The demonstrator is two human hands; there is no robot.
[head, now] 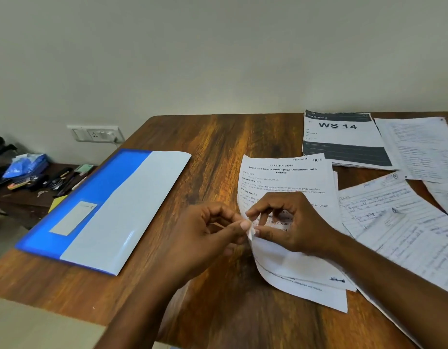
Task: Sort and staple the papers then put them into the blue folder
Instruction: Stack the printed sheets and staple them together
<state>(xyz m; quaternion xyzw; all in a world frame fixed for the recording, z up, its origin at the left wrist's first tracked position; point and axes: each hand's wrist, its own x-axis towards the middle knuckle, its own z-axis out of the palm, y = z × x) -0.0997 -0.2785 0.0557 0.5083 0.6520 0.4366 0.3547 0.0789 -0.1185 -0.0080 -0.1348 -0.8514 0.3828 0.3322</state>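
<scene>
On wooden table point(217, 147), left hand point(212, 238) and right hand point(288, 222) both pinching printed papers point(288, 177), blue folder point(104, 210) beside.

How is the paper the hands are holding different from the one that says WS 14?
The typed task sheet is white with black print; the WS 14 sheet has dark bands. The left hand and right hand pinch its curled edge; nobody touches the other. Both lie on the wooden table.

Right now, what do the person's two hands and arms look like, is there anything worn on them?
Both are bare. The left hand and the right hand show no gloves, and no rings can be made out on the visible fingers. Both forearms are uncovered as far as the picture's edge: no sleeves, watch, bracelet or wristband in view. The fingernails look short and unpainted.
</scene>
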